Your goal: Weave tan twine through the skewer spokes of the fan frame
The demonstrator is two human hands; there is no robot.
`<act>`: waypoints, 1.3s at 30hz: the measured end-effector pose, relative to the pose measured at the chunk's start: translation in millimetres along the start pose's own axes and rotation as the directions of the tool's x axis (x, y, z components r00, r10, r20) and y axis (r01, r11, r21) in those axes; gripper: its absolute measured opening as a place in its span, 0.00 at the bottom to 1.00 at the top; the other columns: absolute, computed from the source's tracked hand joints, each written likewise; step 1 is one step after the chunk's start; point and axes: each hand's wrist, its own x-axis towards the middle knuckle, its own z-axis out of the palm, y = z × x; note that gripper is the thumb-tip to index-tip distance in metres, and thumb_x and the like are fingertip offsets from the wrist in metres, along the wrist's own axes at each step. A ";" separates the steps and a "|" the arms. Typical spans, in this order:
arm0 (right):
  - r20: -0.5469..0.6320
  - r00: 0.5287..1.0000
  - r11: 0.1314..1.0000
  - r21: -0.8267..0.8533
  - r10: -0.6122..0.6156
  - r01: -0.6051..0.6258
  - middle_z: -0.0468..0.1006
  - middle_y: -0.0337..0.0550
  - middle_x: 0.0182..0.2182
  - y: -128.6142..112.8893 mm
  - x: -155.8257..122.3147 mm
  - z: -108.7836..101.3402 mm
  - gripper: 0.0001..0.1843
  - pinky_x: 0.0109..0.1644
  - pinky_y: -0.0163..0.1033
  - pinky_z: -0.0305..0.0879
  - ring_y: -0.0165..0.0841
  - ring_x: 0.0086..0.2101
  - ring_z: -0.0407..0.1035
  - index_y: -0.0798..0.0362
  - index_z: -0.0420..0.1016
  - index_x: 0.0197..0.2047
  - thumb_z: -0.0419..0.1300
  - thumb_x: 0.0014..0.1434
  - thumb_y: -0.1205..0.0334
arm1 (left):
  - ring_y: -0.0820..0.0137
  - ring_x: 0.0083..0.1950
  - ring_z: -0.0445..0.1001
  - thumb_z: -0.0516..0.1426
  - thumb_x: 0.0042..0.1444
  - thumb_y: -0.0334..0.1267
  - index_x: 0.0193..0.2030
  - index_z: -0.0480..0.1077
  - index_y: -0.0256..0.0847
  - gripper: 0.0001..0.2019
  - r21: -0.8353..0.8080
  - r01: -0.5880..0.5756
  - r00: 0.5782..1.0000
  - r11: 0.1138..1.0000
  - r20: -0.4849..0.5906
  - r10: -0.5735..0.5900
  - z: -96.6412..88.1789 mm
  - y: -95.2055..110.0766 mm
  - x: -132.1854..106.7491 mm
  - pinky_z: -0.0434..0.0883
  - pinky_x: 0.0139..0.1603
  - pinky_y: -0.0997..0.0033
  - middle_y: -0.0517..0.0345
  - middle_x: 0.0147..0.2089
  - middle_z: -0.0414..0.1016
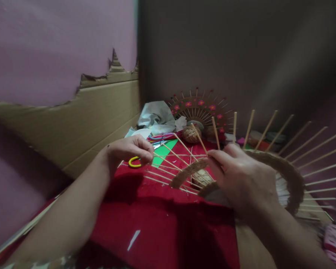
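A round craft piece (292, 173) with a jute-wrapped ring and wooden sticks radiating outward is held upright above a red cloth (156, 220). My right hand (240, 179) grips its ring at the centre, fingers curled around the wrapped edge. My left hand (130, 149) is closed in a pinch at the left tips of the sticks; what it pinches is too thin to name. A ball of jute twine (203, 177) lies behind the ring.
A finished stick wheel with pink flowers (198, 108) leans on the back wall. A second twine ball (190, 133), white crumpled paper (156, 117), green sheet (165, 151), yellow-handled tool (134, 162) and cardboard (95, 119) at left surround the cloth.
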 end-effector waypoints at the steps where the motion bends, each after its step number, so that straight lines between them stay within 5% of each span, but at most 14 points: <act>1: -0.011 1.000 1.000 0.002 0.006 -0.006 0.73 0.39 0.28 -0.1 -0.2 0.0 0.12 0.22 0.35 0.41 0.27 0.24 0.64 0.48 0.78 0.35 0.54 0.59 0.55 | 0.76 0.19 0.64 0.61 0.47 0.38 0.20 0.73 0.35 0.10 -0.057 0.018 1.000 0.998 -0.015 -0.018 1.8 -1.5 1.8 0.61 0.19 0.78 0.57 0.17 0.68; 7: -0.052 0.998 0.999 -0.005 0.034 -0.035 0.74 0.38 0.31 0.9 -1.3 1.7 0.11 0.23 0.35 0.43 0.27 0.26 0.65 0.46 0.77 0.40 0.54 0.59 0.56 | 0.82 0.18 0.59 0.61 0.47 0.34 0.21 0.72 0.33 0.08 -0.232 0.062 0.996 0.971 -0.055 -0.076 9.8 -10.1 15.4 0.56 0.17 0.82 0.61 0.17 0.65; 18: -0.097 0.995 1.000 0.011 0.006 -0.005 0.74 0.38 0.29 5.6 -0.8 3.5 0.13 0.22 0.35 0.42 0.26 0.25 0.64 0.47 0.78 0.39 0.53 0.60 0.54 | 0.74 0.30 0.72 0.62 0.48 0.38 0.35 0.77 0.38 0.08 -0.080 0.079 0.980 0.994 0.187 -0.063 41.9 -25.9 42.0 0.66 0.29 0.76 0.56 0.30 0.77; 25: -0.089 0.996 1.000 -0.002 0.000 0.000 0.74 0.39 0.29 6.8 0.0 1.6 0.13 0.22 0.34 0.44 0.27 0.24 0.65 0.47 0.78 0.38 0.54 0.59 0.54 | 0.72 0.31 0.73 0.62 0.48 0.38 0.37 0.78 0.42 0.08 -0.045 0.019 0.973 0.999 0.232 -0.008 36.8 -24.0 39.2 0.68 0.32 0.75 0.56 0.31 0.78; 33: -0.120 0.993 0.998 0.049 -0.019 0.025 0.75 0.40 0.30 15.1 1.4 2.3 0.15 0.22 0.35 0.44 0.29 0.23 0.66 0.48 0.78 0.37 0.52 0.60 0.53 | 0.73 0.29 0.74 0.64 0.45 0.36 0.37 0.78 0.40 0.10 -0.185 0.085 0.956 0.979 0.291 -0.028 40.5 -17.3 35.4 0.70 0.31 0.76 0.55 0.31 0.79; 39: -0.121 0.992 0.998 0.056 -0.025 0.032 0.75 0.40 0.30 20.6 2.5 6.2 0.15 0.21 0.35 0.46 0.30 0.24 0.66 0.48 0.77 0.37 0.52 0.60 0.53 | 0.73 0.27 0.73 0.61 0.50 0.37 0.38 0.78 0.38 0.09 -0.113 0.055 0.955 0.992 0.295 -0.019 26.0 -16.2 26.8 0.70 0.30 0.77 0.52 0.30 0.79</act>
